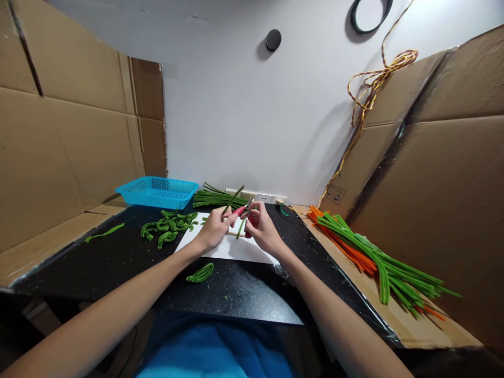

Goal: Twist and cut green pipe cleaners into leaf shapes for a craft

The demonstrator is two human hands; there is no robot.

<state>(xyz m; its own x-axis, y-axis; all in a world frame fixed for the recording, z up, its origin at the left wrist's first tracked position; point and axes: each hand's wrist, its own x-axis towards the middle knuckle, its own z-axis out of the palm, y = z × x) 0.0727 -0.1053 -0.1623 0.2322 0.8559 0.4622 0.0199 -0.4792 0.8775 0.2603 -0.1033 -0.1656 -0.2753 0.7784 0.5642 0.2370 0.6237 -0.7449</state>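
Note:
My left hand [216, 228] is closed, with a dark green pipe cleaner [235, 199] slanting up out of its fingers. Between the hands is a red-handled tool [239, 210] with a small metal end; its exact kind is unclear. My right hand [261, 227] is bent closed round part of this tool, and more red shows under its fingers. A short green piece [240, 229] hangs between the two hands. Below them lies a white sheet [232, 251]. Nearer me is a looped green pipe-cleaner shape [200, 273], and several similar curled shapes [167, 227] are heaped left of the sheet.
A blue basket [157, 202] stands at the back left. Long green pipe cleaners [214, 197] lie near the wall socket [263, 199]. Green and orange strips [366, 252] lie on cardboard at right. Cardboard walls [74, 136] flank the black table [244, 294].

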